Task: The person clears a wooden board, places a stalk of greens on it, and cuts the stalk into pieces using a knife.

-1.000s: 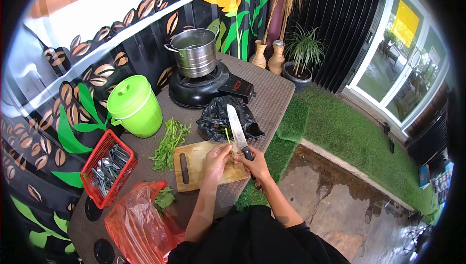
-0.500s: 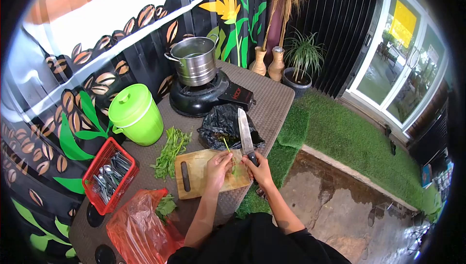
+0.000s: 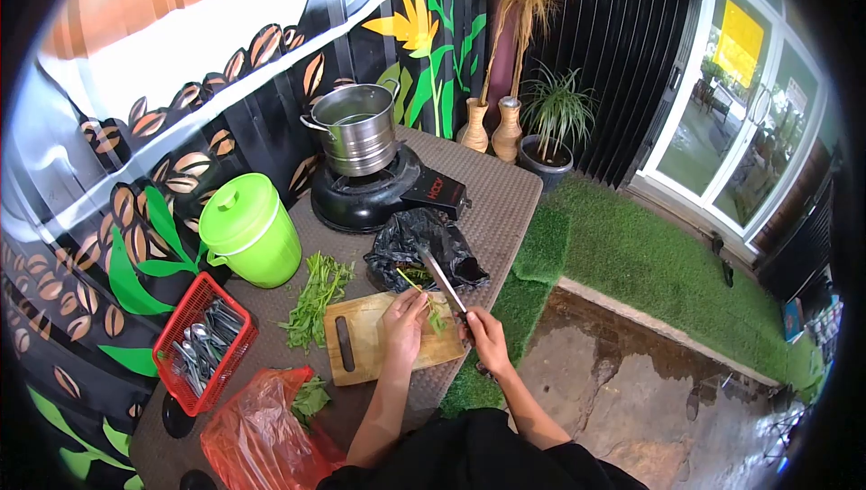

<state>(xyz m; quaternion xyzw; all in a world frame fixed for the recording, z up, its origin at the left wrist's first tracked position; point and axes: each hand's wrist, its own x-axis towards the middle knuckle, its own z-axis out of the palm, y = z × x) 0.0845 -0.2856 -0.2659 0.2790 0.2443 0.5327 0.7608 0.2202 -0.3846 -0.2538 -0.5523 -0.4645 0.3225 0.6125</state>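
My left hand (image 3: 404, 320) pinches a thin green stem (image 3: 409, 280) whose leaves (image 3: 437, 320) hang on the other side of the fingers. In my right hand (image 3: 487, 340) is a kitchen knife (image 3: 444, 283), gripped by its black handle, the blade slanting up and left close beside the stem. Both hands are over a wooden cutting board (image 3: 364, 326) with a dark handle slot. Just behind the board lies an opened black plastic bag (image 3: 395, 239) with bits of greens inside. A pile of leafy greens (image 3: 317, 299) rests left of the board.
A steel pot (image 3: 359, 143) sits on a black gas stove (image 3: 347, 209) at the back. To the left stand a lidded green bucket (image 3: 251, 230) and a red basket (image 3: 236, 346) of cutlery. A red plastic bag (image 3: 262, 436) with greens is at the near left. The table edge runs along the right.
The knife has turned in my right hand, its blade tipping left and down towards the stem. My left hand keeps hold of the stem, which now leans further left. The view has shifted slightly.
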